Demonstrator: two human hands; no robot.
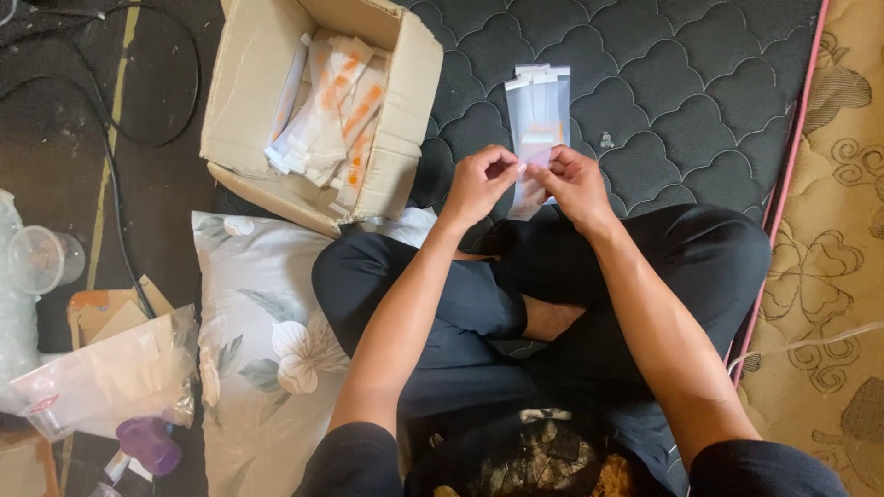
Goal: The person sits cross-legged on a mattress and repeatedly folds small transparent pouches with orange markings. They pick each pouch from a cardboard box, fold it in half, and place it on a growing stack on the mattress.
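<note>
Here both hands pinch, seemingly, a clear packet.

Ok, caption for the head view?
Both hands, left hand and right hand, pinch a clear plastic sleeve beside an open cardboard box.

You've got a small clear plastic sleeve pinched btwn both hands, upright, w/ a pale strip inside. Its lower end hangs over your lap at the edge of the dark quilted mattress, just below a stack of similar sleeves.
</note>
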